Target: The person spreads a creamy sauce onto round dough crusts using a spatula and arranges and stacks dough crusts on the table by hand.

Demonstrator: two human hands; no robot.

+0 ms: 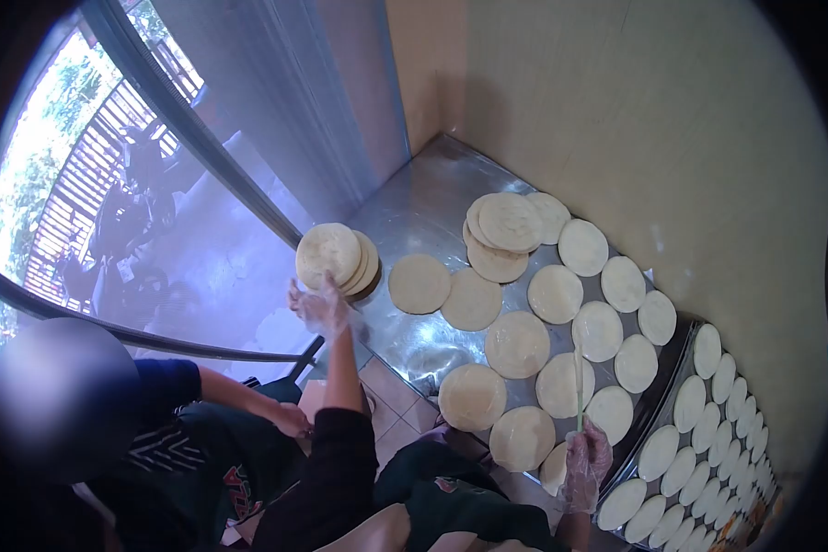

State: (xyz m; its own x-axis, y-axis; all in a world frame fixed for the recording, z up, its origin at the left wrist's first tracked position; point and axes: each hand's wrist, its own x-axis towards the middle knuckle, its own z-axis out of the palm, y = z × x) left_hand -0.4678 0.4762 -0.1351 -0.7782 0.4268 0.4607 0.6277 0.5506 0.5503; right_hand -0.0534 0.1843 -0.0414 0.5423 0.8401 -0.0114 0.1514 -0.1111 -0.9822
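Note:
My left hand (322, 305), in a clear plastic glove, reaches to a small fanned stack of flat round dough discs (328, 253) at the left edge of the metal table. Its fingers are apart, and one lies on the top disc. In my gloved right hand (587, 465) is a slim pale brush (580, 382), pointing away from me over the dough discs (564, 385). The brush tip is hard to make out against the dough. Several discs nearby look shiny and wet on top.
The metal table (396, 216) meets a beige wall (616, 120). Another pile of discs (511, 221) lies at the back. Right of the table, a lower tray (649, 428) carries many discs. A co-worker (202, 442) stands at my left, beside a glass door (239, 248).

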